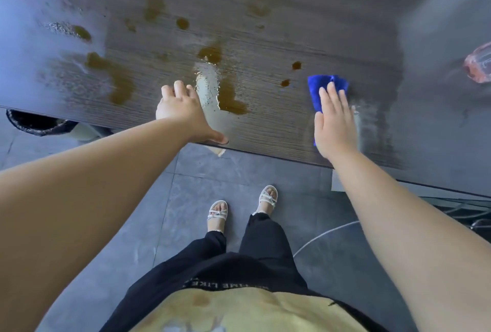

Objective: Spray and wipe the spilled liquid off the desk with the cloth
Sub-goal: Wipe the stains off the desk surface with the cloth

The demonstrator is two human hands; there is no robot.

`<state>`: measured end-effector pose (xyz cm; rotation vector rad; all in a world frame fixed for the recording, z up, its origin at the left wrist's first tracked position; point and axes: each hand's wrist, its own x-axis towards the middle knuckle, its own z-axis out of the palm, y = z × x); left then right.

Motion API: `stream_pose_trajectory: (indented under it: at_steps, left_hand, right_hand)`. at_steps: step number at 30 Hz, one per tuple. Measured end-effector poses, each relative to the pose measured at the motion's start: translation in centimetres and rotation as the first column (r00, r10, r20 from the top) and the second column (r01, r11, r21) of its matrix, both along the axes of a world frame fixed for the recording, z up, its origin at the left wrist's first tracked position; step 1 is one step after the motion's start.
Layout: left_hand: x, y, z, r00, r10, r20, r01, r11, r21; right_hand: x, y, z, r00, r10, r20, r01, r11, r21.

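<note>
The dark wood-grain desk [265,124] carries several brown puddles and drops of spilled liquid [228,98], spread from the far left to the middle. A blue cloth [321,87] lies on the desk at the right. My right hand [334,124] presses flat on the cloth with straight fingers. Just right of the cloth the desk shows a wet streaked band. My left hand [180,111] rests flat on the desk's front edge beside the large middle puddle, fingers spread. A pink translucent spray bottle [478,66] lies at the far right edge, partly out of view.
The desk's front edge [265,155] runs diagonally across the view. Below it are a grey tiled floor [212,172], my sandalled feet, a dark bin [34,124] under the desk at left, and cables [473,212] at right.
</note>
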<state>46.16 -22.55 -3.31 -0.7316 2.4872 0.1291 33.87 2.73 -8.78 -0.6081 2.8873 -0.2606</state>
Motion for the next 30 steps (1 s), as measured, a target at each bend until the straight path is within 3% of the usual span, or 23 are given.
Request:
stream_pose_trajectory:
  at_steps: [3,4,5,7,9,11,13,16,19,21,24,26,30]
  left_hand:
    - [-0.6,0.2,0.2,1.000,-0.001,0.028,0.002,1.000,-0.009]
    - [-0.8,0.3,0.4,0.999,0.006,0.035,-0.006,1.000,-0.006]
    - [-1.1,0.3,0.5,0.999,0.013,0.040,-0.013,1.000,0.000]
    - [-1.3,0.3,0.5,0.999,0.025,0.049,-0.025,1.000,0.005]
    - [-1.4,0.3,0.5,0.998,0.029,0.050,-0.029,1.000,0.004]
    - [-1.2,0.2,0.5,0.998,0.026,0.053,-0.026,1.000,0.001]
    - [-1.2,0.2,0.3,0.998,0.022,0.054,-0.022,1.000,0.004]
    - [-1.3,0.1,0.3,0.998,0.031,0.050,-0.031,0.999,0.012]
    - [-1.5,0.2,0.5,0.997,0.043,0.061,-0.044,0.999,0.014]
    - [-1.5,0.2,0.5,0.997,0.039,0.065,-0.040,0.999,0.015]
    - [-1.3,0.2,0.3,0.998,0.030,0.061,-0.031,0.999,0.012]
    - [-1.2,0.1,0.3,0.998,0.028,0.057,-0.029,1.000,0.011]
    - [-1.2,0.1,0.2,0.998,0.020,0.061,-0.020,1.000,0.008]
  right_hand:
    - [0.9,-3.9,0.0,0.953,-0.303,-0.006,0.303,0.953,-0.013]
    - [1.9,-5.5,0.0,0.943,-0.332,0.012,0.333,0.943,-0.019]
    - [3.4,-6.9,-0.1,0.959,-0.285,0.006,0.285,0.958,-0.022]
    - [6.3,-8.4,-0.2,1.000,-0.012,-0.016,0.012,1.000,-0.013]
    - [6.7,-7.0,0.1,0.956,0.290,0.040,-0.288,0.957,-0.034]
    - [4.8,-4.2,0.2,0.890,0.453,0.046,-0.448,0.890,-0.088]
    - [2.0,-1.6,0.4,0.924,0.382,0.017,-0.380,0.921,-0.084]
    - [-1.0,-2.5,0.3,1.000,0.016,0.007,-0.015,0.999,-0.037]
    - [-1.2,-8.3,0.2,0.944,-0.329,0.010,0.328,0.942,-0.074]
    - [0.2,-10.9,0.0,0.957,-0.289,-0.006,0.287,0.955,-0.074]
    - [2.1,-9.0,0.1,0.982,0.186,-0.001,-0.186,0.982,-0.043]
    - [0.5,-5.5,0.2,0.937,0.351,0.000,-0.350,0.935,-0.058]
    - [-4.6,-3.5,0.3,0.998,0.055,0.035,-0.056,0.998,0.010]
